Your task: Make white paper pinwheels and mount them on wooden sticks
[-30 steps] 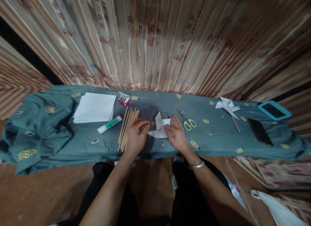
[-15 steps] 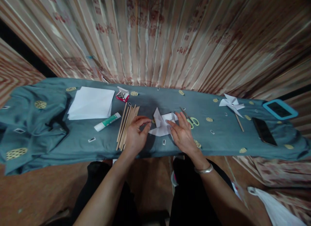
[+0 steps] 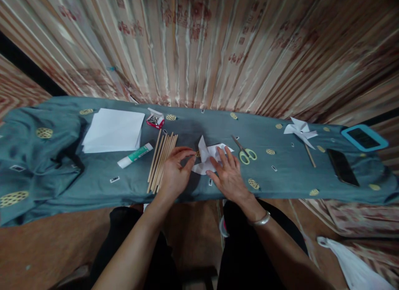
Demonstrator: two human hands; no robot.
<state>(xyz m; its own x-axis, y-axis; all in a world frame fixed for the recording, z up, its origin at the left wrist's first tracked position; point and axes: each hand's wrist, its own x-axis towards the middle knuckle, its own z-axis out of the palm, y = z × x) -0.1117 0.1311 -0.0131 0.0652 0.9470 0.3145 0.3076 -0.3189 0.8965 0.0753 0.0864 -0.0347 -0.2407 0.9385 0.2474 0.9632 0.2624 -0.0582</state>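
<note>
The right hand (image 3: 229, 175) lies flat on the folded white paper (image 3: 209, 154), its fingers spread and pressing the near right part of the sheet down; nothing is pinched in this grip. The left hand (image 3: 175, 173) is just left of the paper, its fingers curled loosely with the fingertips at the paper's left edge, but I cannot tell if they touch it. The paper is white and partly folded: one pointed flap stands up at the far left, and the rest lies flat in angular shapes. It sits near the middle of the surface, close to the near edge.

Left of the left hand lies a bundle of wooden sticks (image 3: 161, 159), then a glue stick (image 3: 134, 155) with a green label, a stack of white paper sheets (image 3: 112, 130) and a small red box (image 3: 155, 120). Right of the paper lie scissors (image 3: 246, 152) with pale green handles. Far to the right are a finished paper pinwheel (image 3: 299, 130) on a stick, a dark phone (image 3: 343, 167) and a device in a blue case (image 3: 364, 137).

A teal cloth (image 3: 280, 173) with yellow round patterns covers the surface. Behind it hangs a striped curtain (image 3: 199, 44) in beige and reddish tones.
</note>
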